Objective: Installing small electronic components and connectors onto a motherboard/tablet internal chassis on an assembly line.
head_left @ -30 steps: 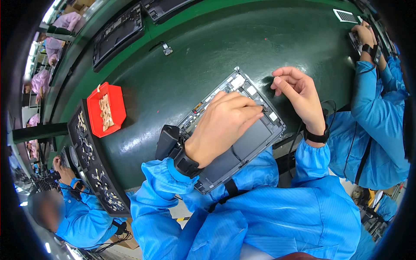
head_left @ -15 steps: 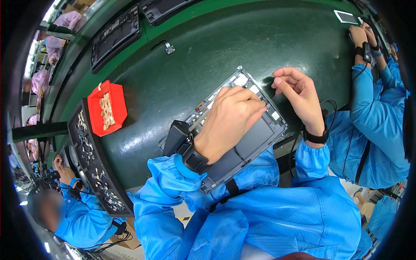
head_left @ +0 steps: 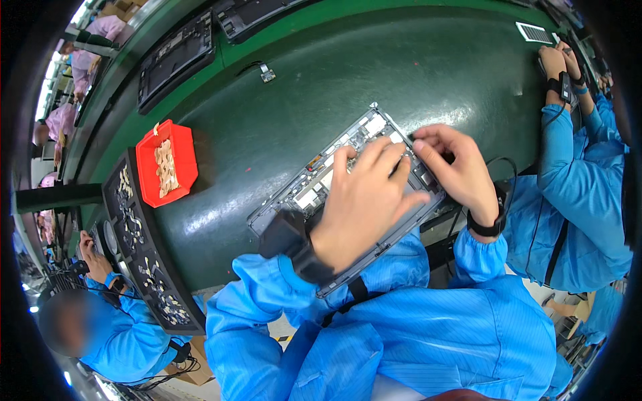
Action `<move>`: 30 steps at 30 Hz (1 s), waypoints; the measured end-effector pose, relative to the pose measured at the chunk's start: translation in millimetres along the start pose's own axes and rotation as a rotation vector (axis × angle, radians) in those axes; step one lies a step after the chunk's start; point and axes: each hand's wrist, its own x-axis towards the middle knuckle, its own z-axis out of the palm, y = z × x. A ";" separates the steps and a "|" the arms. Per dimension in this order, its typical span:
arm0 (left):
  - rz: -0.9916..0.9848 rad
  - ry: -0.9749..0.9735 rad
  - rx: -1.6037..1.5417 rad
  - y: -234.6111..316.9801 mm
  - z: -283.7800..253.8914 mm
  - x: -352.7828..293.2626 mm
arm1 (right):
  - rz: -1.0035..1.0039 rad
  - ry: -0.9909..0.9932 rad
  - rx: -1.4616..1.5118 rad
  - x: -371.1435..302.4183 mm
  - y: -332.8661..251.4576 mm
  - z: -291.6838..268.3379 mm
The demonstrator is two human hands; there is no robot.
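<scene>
A thin grey open device housing [head_left: 368, 257] with circuit boards and pale parts inside lies tilted at the table's near edge, partly over my lap. My left hand [head_left: 364, 194] is spread over its middle, fingers apart, hiding the parts beneath; nothing shows in its grasp. By the housing's far right edge, my right hand [head_left: 458, 164] has its fingers curled and the thumb close to the index fingertip. Whatever lies between those fingertips is hidden.
A red bin [head_left: 190, 160] of small beige pieces stands left, beside a black tray [head_left: 150, 257] of small cabled parts. A small connector board [head_left: 267, 73] lies on the green table [head_left: 321, 73]. More housings [head_left: 177, 63] sit farther back. Co-workers are at left and right.
My left hand has opened from a pinch over the housing and spread its fingers. My right hand has moved down and left to the housing's edge, its fingers curling more.
</scene>
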 end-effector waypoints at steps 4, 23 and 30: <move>-0.088 -0.173 -0.034 27.5 -1.8 -30.2 | -0.023 0.001 -0.285 -10.1 -19.0 7.3; -0.047 0.225 -0.449 29.4 -32.2 -79.9 | 0.153 -0.087 0.476 1.8 -33.0 -3.6; -0.419 0.502 -0.380 -24.8 -57.6 -162.6 | 0.126 0.229 0.430 175.4 -14.8 -185.0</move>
